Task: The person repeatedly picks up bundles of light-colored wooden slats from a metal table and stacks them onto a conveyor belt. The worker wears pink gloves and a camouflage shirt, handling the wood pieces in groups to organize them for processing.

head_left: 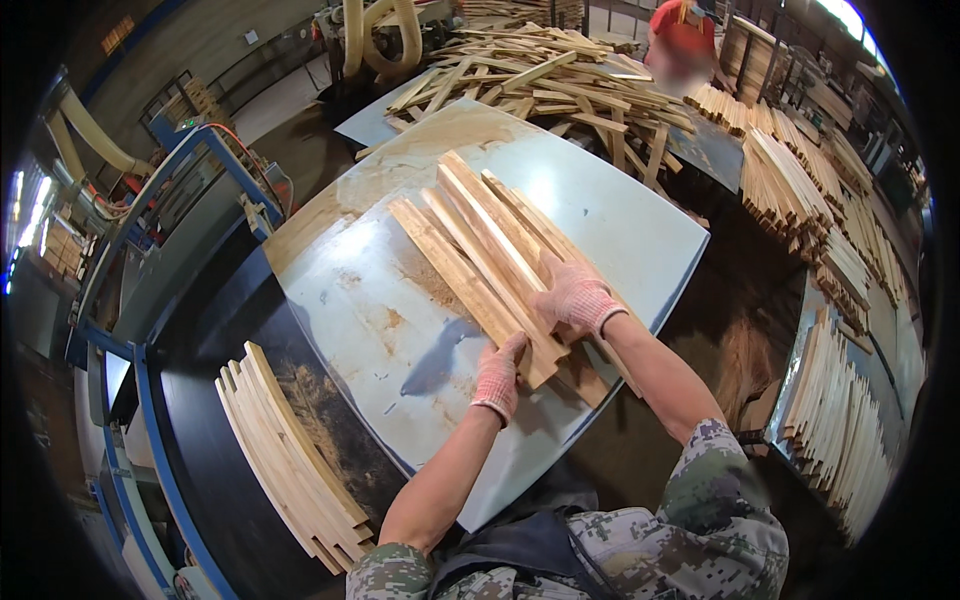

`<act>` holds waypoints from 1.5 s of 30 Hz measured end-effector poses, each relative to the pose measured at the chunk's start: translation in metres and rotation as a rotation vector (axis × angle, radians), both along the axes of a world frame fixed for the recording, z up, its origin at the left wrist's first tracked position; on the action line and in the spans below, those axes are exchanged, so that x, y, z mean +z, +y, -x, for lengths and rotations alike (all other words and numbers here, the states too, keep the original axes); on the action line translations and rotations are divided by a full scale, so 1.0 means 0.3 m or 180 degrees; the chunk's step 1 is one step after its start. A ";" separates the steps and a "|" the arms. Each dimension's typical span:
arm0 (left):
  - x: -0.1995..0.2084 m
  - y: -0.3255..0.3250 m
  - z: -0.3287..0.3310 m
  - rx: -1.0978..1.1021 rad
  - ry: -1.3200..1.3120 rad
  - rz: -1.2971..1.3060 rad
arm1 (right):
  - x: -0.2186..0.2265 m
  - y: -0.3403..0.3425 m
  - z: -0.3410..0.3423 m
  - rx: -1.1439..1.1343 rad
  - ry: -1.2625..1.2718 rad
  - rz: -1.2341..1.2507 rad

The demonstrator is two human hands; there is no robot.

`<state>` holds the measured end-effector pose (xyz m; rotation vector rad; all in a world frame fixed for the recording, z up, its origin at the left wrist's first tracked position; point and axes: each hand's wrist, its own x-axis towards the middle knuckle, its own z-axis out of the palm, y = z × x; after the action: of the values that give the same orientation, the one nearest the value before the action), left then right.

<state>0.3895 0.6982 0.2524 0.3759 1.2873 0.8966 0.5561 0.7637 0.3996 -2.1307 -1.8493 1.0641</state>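
Several long wooden strips (455,265) lie side by side and partly overlapping on a pale metal-topped table (350,310). My left hand (497,378), in a pinkish knitted glove, is closed at the near left end of the strips, thumb on the wood and fingers partly hidden. Farther right, my right hand (574,299), gloved alike, grips strips from above near their near end. The strips slant from far left to near right. More strips lie partly beneath my right hand and forearm.
A stack of pale strips (285,460) rests on a dark surface at the left, beside a blue metal frame (150,420). Beyond the table is a loose heap of strips (550,80). Stacked strips (840,420) line the right side. A person in red (683,45) stands far back.
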 end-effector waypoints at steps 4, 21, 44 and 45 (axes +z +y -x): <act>0.007 0.032 0.035 -0.0161 -0.0177 0.0063 | -0.084 0.007 0.004 0.0312 -0.0228 -0.0255; 0.152 -0.074 0.274 -0.0154 -0.1165 0.0184 | -0.290 -0.054 0.157 -0.0541 0.3526 -0.0083; 0.262 -0.721 0.846 -0.0123 0.3347 0.0448 | -0.303 -0.561 0.933 0.1687 0.1456 -0.0108; 0.297 -0.719 0.841 -0.0330 0.3496 0.0652 | -0.296 -0.573 0.944 0.1801 0.1195 -0.0180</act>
<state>0.1371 0.4825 0.3414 0.8208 2.3078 0.4259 0.2728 0.5917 0.3109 -1.2706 -2.2862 1.3714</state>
